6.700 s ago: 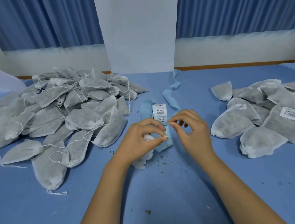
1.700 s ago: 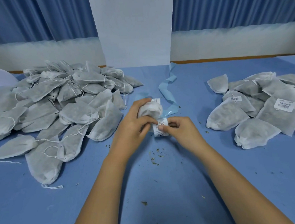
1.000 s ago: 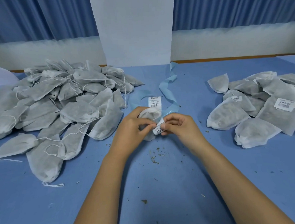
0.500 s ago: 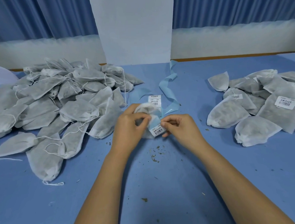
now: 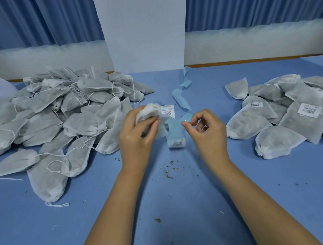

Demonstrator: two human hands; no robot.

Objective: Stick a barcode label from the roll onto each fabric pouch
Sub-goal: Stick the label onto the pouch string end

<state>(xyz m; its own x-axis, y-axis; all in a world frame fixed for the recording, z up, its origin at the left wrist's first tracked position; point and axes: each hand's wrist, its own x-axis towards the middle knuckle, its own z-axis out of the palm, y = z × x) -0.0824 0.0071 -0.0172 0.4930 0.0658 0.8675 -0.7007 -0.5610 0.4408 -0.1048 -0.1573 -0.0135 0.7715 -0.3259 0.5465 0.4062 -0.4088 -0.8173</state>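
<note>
Table: the blue table [image 5: 179, 205] fills the lower frame, and my two forearms cross its lower middle.
Backdrop: blue curtains [image 5: 41, 20] run along the top, with one white panel [image 5: 143, 30] at upper centre.
Unlabelled heap: the left pile [image 5: 64, 115] sits at centre left, its pouches overlapping too much for me to count.
Labelled heap: the right pile [image 5: 286, 117] at centre right is smaller, and I can see two barcode labels on it.
Left: my left hand [image 5: 137, 134], at centre frame, grips one pouch [image 5: 148, 111] bunched in its fingers. Together they hide the left side of the label roll [image 5: 168, 112].
Right: my right hand [image 5: 207, 131], just right of centre, has its fingers curled. Thumb and forefinger pinch the edge of the backing strip [image 5: 181, 99].
Strip: one pale blue ribbon winds from the roll up to the panel's foot. A short end runs down between my hands and carries one label [image 5: 177, 143].
Roll: one, just behind my hands, with one label facing me.
Crumbs: crumbs [image 5: 168, 170] are scattered below my hands.
</note>
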